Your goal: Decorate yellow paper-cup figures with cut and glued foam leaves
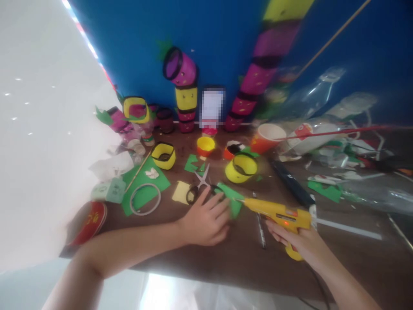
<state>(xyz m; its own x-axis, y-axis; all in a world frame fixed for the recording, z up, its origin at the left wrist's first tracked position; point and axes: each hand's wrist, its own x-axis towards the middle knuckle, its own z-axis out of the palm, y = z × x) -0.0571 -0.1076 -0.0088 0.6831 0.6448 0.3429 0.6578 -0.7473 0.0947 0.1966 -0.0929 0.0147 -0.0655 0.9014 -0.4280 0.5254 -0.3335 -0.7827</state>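
My right hand [295, 241] is wrapped around a yellow hot glue gun [277, 211] with a glowing orange light and a white glue stick jutting from its back. The gun's nozzle points left, over a green paper piece [235, 202]. My left hand [206, 219] is palm down with its fingers apart, beside that paper. Its fingertips partly cover the black handles of the scissors [203, 177], whose blades are spread; I see nothing held there. A pen [260, 230] lies below the gun.
Yellow rings [241, 168] with black edging and a small yellow-orange cup [205, 147] stand behind my hands. Clear plastic bottles and scraps crowd the right, near a paper cup [269, 137]. A tape roll [145, 199] lies left. Pink-and-yellow paper columns [186, 98] line the blue wall.
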